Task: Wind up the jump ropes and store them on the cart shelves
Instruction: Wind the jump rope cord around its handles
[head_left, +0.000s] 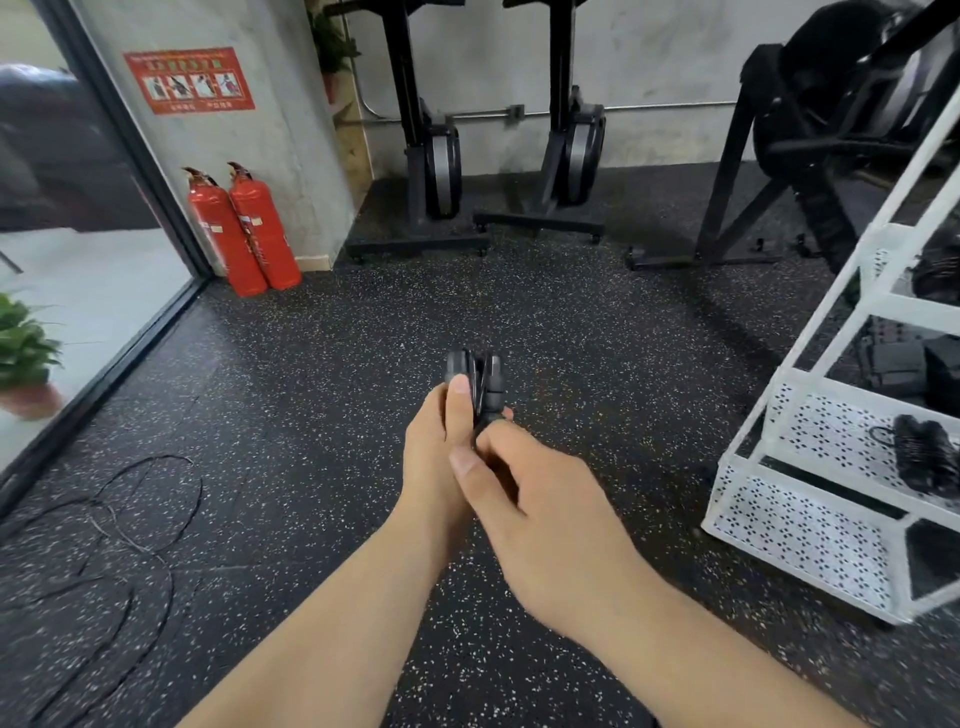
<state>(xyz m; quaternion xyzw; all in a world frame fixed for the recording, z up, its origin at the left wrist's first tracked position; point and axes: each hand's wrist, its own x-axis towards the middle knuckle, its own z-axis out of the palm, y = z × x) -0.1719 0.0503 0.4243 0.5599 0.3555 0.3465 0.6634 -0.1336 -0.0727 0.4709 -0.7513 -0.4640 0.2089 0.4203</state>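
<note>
Black speckled rubber floor (322, 364), gym room. White perforated cart (800, 525) at your right: a wound jump rope (924, 457) lies on a lower shelf, and another dark bundle (935, 270) on a higher one. Loose jump rope (130, 519), sprawled on the floor at your left. Your left hand (436, 457) grips paired handles (475, 379), side by side, long axis pointing away from you. Your right hand (545, 509) pinches the cord just beneath them.

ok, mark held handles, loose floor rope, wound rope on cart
held handles (492, 378): head view, right handle's top
loose floor rope (200, 494): head view, loop strand
wound rope (923, 457): head view, coil middle
</note>
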